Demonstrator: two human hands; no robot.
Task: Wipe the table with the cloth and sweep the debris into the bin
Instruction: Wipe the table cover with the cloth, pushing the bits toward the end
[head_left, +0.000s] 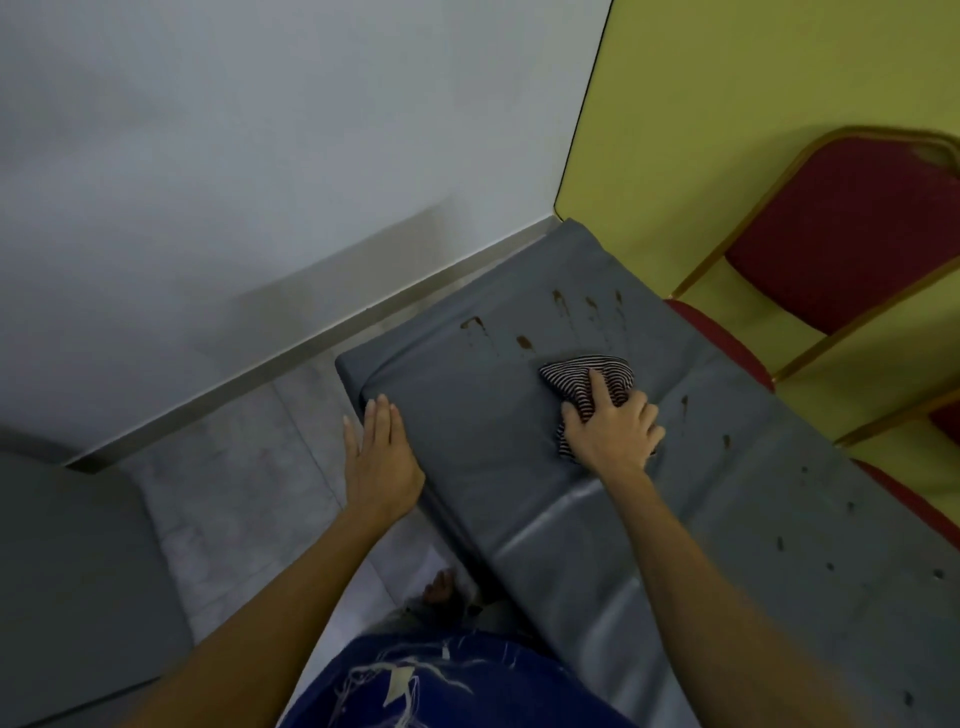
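- right hand (610, 426) grasps bunched striped cloth (597, 376) on grey table (493, 467)
- left hand (382, 457) released, fingers straight, flat on table edge, 9 o'clock of cloth
- brown stains (524, 342) at 11-12 o'clock of cloth
- red chair (857, 234) at 2 o'clock

desk (467, 415): grey sheet cover, vinyl-like, smooth, soft sheen, creased; brown smears (524, 342) on it | cloth (582, 371): striped knit fabric, matt, crumpled | chair (857, 228): dark red fabric padding, gold-tone metal frame | floor (249, 483): pale tile, dull | wall (260, 156): white, matt | panel (727, 104): yellow, smooth | jeans (467, 696): blue denim, frayed white threads
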